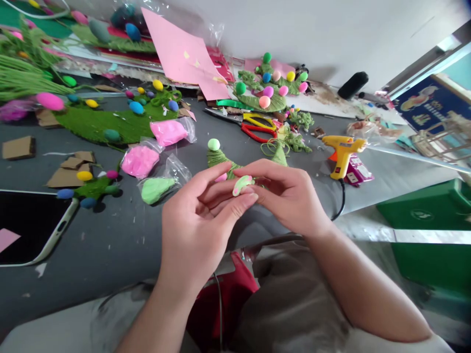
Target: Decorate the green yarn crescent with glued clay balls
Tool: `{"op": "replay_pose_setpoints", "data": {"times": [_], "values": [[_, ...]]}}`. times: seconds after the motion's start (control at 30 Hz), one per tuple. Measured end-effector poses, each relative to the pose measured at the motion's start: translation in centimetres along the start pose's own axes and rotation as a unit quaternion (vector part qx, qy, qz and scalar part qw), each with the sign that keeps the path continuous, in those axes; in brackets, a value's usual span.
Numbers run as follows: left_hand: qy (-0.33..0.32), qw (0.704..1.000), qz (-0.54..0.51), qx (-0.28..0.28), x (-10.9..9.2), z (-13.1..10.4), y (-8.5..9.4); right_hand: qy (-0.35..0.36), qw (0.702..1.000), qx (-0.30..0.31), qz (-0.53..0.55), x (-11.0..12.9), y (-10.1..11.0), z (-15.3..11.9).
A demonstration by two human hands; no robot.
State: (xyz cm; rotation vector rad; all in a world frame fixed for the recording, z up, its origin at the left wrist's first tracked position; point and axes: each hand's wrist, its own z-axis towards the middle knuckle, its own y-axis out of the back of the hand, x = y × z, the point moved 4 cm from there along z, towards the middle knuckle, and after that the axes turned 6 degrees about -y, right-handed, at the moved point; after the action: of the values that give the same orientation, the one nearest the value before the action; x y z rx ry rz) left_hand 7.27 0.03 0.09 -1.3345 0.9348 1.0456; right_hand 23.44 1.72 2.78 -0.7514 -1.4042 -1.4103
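Between my fingertips is a small piece of light green modelling clay (241,185) with pink bits on it. My left hand (196,220) pinches it with the thumb on the near side, fingers curled behind. From the right, my right hand (289,196) grips the same piece with thumb and forefinger. Just behind the hands lies a green yarn-wrapped shape (218,158) with a pale green ball (213,144) at its tip. Left of my left hand are a bag of green clay (157,190) and two bags of pink clay (140,161), (168,132).
Scissors (257,126) and a yellow glue gun (342,152) lie beyond my hands. A phone (33,225) rests at the left, near cardboard pieces (69,169). Yarn-wrapped shapes with coloured balls (103,120) stand behind. Pink paper (184,54) leans at the back; green bins (427,211) stand right.
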Motion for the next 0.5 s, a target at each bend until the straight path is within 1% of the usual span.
{"op": "replay_pose_setpoints", "data": {"times": [0.07,0.17,0.27,0.33,0.37,0.4,0.43,0.5], "values": [[-0.016,0.999,0.033,-0.014,-0.2,0.0,0.1,-0.001,1.0,-0.018,-0.017,0.4,-0.4,-0.1],[-0.021,0.997,0.068,-0.018,-0.5,0.0,0.2,-0.017,0.997,-0.071,-0.029,0.4,-0.2,-0.1],[-0.016,0.997,0.073,-0.023,-0.6,0.0,0.3,-0.03,0.991,-0.128,-0.031,-0.4,0.8,0.1],[-0.008,0.998,0.059,-0.026,-0.4,0.0,0.3,-0.033,0.984,-0.171,-0.028,-1.0,1.9,0.4],[-0.003,0.999,0.044,-0.025,-0.3,0.0,0.4,-0.034,0.983,-0.181,-0.024,-1.3,2.3,0.5],[0.002,0.999,0.025,-0.02,-0.2,0.0,0.4,-0.035,0.983,-0.179,-0.016,-1.5,2.6,0.7],[0.007,1.0,0.003,-0.013,-0.1,-0.1,0.3,-0.035,0.986,-0.162,-0.006,-1.6,2.8,0.8],[0.019,0.999,-0.041,0.006,0.1,-0.1,0.2,-0.043,0.994,-0.1,0.018,-1.6,2.4,0.9]]}}
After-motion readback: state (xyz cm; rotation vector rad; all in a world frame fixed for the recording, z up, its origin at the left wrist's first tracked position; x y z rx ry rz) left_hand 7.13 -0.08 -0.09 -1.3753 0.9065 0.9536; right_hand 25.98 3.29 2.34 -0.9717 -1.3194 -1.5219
